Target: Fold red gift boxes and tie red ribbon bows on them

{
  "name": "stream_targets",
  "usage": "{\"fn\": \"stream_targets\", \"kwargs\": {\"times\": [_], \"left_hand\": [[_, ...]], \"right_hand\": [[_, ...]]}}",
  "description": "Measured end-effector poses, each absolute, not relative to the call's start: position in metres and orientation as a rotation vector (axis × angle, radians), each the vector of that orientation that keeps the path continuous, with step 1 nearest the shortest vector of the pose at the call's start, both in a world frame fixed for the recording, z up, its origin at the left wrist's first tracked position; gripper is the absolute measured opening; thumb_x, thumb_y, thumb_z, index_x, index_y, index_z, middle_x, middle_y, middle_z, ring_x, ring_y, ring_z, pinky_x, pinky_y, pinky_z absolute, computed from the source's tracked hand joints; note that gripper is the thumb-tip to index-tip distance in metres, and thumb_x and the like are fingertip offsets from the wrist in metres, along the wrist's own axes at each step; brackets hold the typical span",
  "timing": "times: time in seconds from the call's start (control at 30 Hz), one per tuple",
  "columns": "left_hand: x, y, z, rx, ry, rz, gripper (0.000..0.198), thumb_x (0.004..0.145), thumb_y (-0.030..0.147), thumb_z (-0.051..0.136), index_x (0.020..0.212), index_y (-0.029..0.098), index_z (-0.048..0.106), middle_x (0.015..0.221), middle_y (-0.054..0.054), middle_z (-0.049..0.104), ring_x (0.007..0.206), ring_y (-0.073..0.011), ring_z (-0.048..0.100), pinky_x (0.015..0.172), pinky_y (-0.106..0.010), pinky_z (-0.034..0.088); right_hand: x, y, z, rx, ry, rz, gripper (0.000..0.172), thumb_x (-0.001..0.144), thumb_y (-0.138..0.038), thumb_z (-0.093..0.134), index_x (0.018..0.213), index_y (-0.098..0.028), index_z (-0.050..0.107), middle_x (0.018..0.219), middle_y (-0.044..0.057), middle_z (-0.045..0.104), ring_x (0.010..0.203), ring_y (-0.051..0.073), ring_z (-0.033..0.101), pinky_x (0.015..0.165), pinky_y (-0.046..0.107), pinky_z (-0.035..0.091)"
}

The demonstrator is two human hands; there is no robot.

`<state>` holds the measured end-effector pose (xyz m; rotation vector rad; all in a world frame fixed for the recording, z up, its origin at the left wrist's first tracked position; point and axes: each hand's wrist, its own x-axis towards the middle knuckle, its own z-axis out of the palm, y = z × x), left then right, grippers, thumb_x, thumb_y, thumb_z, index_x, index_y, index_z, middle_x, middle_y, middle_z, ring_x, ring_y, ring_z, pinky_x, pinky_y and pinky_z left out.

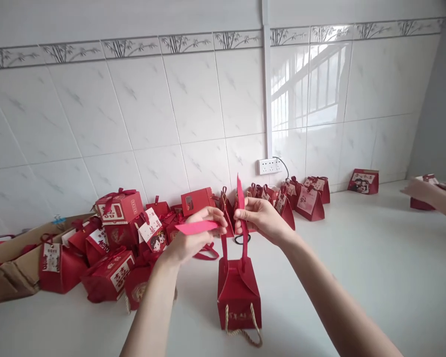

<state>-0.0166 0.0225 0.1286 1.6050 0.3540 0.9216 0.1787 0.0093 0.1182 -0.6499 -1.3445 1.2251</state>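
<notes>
A red gift box [239, 290] with gold lettering and a twisted cord handle [241, 331] stands upright on the white table in front of me. Red ribbon rises in two strands from its top. My left hand [198, 233] pinches one strand, whose pinkish-red end [196, 227] points left. In my right hand [259, 218] the other strand [244, 248] is pinched between the fingers, its tip sticking up. Both hands are above the box, a short gap apart.
To the left lie several red gift boxes [115, 267] in a heap beside an open cardboard carton [13, 280]. Several small red boxes [310, 201] line the wall below a socket strip [270, 165]. At far right, another person's hands [423, 188] are at a red box [420, 204].
</notes>
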Motion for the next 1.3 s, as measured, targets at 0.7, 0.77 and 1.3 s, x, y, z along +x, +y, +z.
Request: {"fn": "stream_targets", "kwargs": {"times": [0.7, 0.77, 1.3], "left_hand": [[-0.002, 0.032, 0.118, 1.601, 0.697, 1.336, 0.026, 0.084, 0.041, 0.062, 0.073, 0.018, 0.063, 0.064, 0.0, 0.065, 0.062, -0.0121, 0.063, 0.067, -0.025, 0.054], [-0.002, 0.033, 0.118, 1.547, 0.691, 1.39, 0.025, 0.082, 0.04, 0.065, 0.071, 0.017, 0.062, 0.063, 0.001, 0.064, 0.059, -0.0112, 0.062, 0.065, -0.024, 0.055], [-0.004, 0.011, 0.125, 1.693, 0.781, 1.287, 0.012, 0.078, 0.031, 0.067, 0.08, 0.019, 0.07, 0.056, -0.002, 0.067, 0.047, -0.0153, 0.063, 0.043, -0.021, 0.051]], "right_hand": [[0.169, 0.015, 0.123, -0.763, -1.469, 1.13, 0.03, 0.07, -0.046, 0.077, 0.071, -0.018, 0.066, 0.066, -0.001, 0.06, 0.06, 0.011, 0.058, 0.056, 0.022, 0.055], [0.17, 0.015, 0.124, -0.766, -1.44, 1.069, 0.03, 0.068, -0.046, 0.079, 0.071, -0.018, 0.068, 0.064, -0.002, 0.058, 0.058, 0.011, 0.057, 0.056, 0.024, 0.056], [0.16, 0.01, 0.114, -0.545, -1.526, 1.15, 0.02, 0.079, -0.034, 0.073, 0.073, -0.018, 0.062, 0.065, 0.0, 0.065, 0.057, 0.012, 0.061, 0.058, 0.026, 0.052]]}}
